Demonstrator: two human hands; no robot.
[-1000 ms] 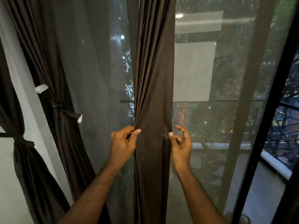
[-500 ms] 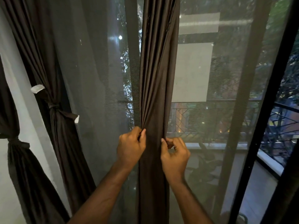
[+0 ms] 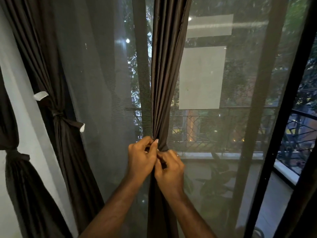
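Observation:
A dark brown curtain point(image 3: 164, 79) hangs in the middle of the view, in front of a mesh-screened window. It is gathered into a narrow bunch at waist height. My left hand point(image 3: 141, 157) grips the bunch from the left, thumb up against the folds. My right hand point(image 3: 169, 169) grips it from the right, just below and touching the left hand. Below my hands the curtain falls straight down between my forearms.
Two more dark curtains hang at the left, each tied at the middle: one point(image 3: 61, 117) with white-tipped ties, another point(image 3: 15, 155) at the far left against a white wall. A black door frame point(image 3: 281, 134) slants at the right, with a balcony railing point(image 3: 298, 134) outside.
My hands have come together from either edge of the curtain, squeezing its width into a tight bunch. The view has shifted a little closer.

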